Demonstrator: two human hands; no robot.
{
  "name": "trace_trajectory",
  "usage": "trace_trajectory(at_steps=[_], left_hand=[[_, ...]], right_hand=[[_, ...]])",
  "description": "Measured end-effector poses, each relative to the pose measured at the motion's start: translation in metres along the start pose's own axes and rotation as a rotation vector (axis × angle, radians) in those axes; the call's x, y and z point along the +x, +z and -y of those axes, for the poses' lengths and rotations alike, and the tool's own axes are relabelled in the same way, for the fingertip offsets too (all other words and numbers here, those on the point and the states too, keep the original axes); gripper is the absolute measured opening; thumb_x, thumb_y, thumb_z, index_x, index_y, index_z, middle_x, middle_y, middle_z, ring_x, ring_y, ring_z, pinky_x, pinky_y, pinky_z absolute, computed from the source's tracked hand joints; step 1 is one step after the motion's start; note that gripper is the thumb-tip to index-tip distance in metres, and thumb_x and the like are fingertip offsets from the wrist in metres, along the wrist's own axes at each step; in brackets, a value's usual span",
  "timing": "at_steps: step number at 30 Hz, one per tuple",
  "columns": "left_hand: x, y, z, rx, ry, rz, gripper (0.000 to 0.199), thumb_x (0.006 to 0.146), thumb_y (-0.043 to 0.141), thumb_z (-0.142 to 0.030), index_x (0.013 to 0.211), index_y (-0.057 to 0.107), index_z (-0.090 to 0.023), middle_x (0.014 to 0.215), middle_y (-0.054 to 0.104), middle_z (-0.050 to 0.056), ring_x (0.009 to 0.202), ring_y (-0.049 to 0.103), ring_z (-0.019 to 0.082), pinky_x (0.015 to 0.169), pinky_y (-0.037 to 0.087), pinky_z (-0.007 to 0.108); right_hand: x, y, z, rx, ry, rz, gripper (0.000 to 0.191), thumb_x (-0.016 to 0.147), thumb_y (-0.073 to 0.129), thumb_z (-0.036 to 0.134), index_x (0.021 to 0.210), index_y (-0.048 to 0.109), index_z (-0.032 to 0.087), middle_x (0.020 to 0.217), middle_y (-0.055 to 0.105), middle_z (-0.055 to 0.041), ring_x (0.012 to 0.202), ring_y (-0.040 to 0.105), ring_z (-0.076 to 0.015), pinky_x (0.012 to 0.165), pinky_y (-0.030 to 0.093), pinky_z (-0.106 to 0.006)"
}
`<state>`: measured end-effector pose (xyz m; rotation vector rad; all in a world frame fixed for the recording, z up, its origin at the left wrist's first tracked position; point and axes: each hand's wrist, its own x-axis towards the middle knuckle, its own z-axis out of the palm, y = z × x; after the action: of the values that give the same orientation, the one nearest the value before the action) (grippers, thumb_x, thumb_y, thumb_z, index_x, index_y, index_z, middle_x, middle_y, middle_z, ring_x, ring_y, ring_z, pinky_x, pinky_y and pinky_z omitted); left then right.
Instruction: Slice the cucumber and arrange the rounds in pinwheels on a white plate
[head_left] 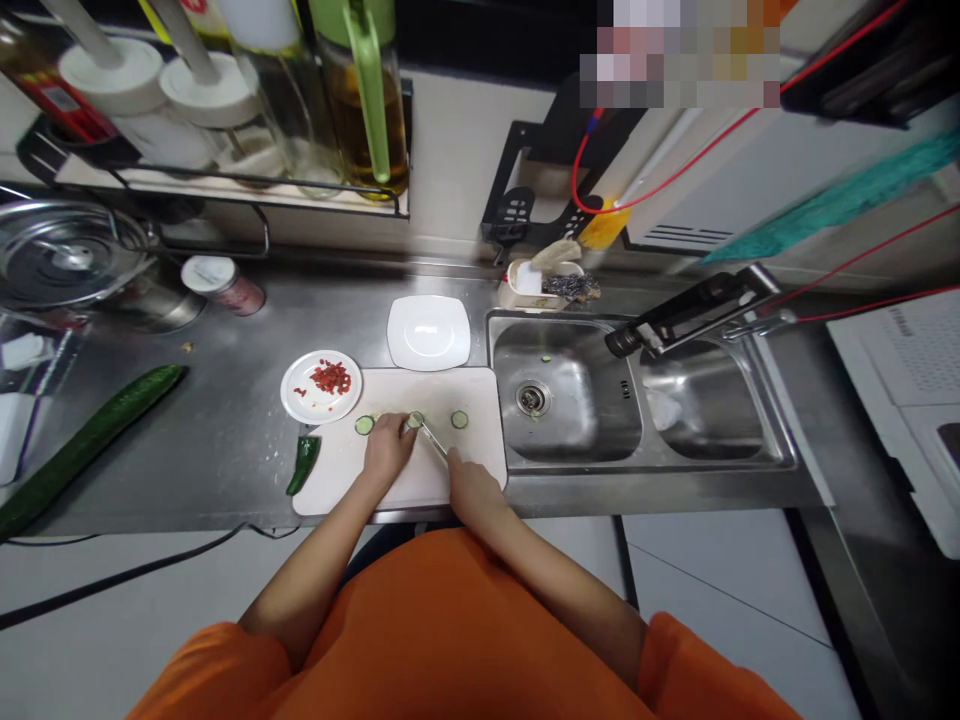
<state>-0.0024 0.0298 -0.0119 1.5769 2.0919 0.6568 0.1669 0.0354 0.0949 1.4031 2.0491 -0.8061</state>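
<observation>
My right hand is closed around the handle of a kitchen knife, its blade pointing up and left over the white cutting board. At the blade's tip, my left hand has its fingers curled down on a small cucumber slice, partly hidden by fingers and blade. Another cucumber slice lies just left of that hand, and a third round lies farther right on the board. A short dark green cucumber end piece rests at the board's left edge.
A white plate with chopped red bits stands behind the board's left side, near a white square dish. A long cucumber lies at left. The double sink with its faucet adjoins the board's right. Bottles fill a rack above.
</observation>
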Motion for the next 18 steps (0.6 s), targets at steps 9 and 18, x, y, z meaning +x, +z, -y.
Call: trace_trajectory(at_steps=[9,18], left_hand=[[-0.0004,0.0001,-0.0015,0.005,0.001,-0.009,0.021,0.079,0.055,-0.028,0.094,0.063,-0.016,0.085,0.063,0.008,0.085,0.056,0.022,0.079,0.045,0.033],[0.0005,-0.0022,-0.0041,-0.001,-0.02,0.013,0.022,0.079,0.053,-0.029,0.094,0.063,-0.016,0.086,0.063,0.009,0.086,0.057,0.022,0.08,0.045,0.034]], right_hand=[[0.0005,-0.001,0.0043,0.007,0.005,0.015,0.035,0.089,0.028,0.005,0.121,0.04,0.014,0.091,0.064,-0.0141,0.094,0.062,-0.0227,0.072,0.047,-0.029],[0.0019,0.0014,0.0069,0.004,0.025,-0.002,0.032,0.09,0.028,0.005,0.117,0.042,0.014,0.09,0.064,-0.0137,0.093,0.063,-0.0231,0.07,0.047,-0.029]])
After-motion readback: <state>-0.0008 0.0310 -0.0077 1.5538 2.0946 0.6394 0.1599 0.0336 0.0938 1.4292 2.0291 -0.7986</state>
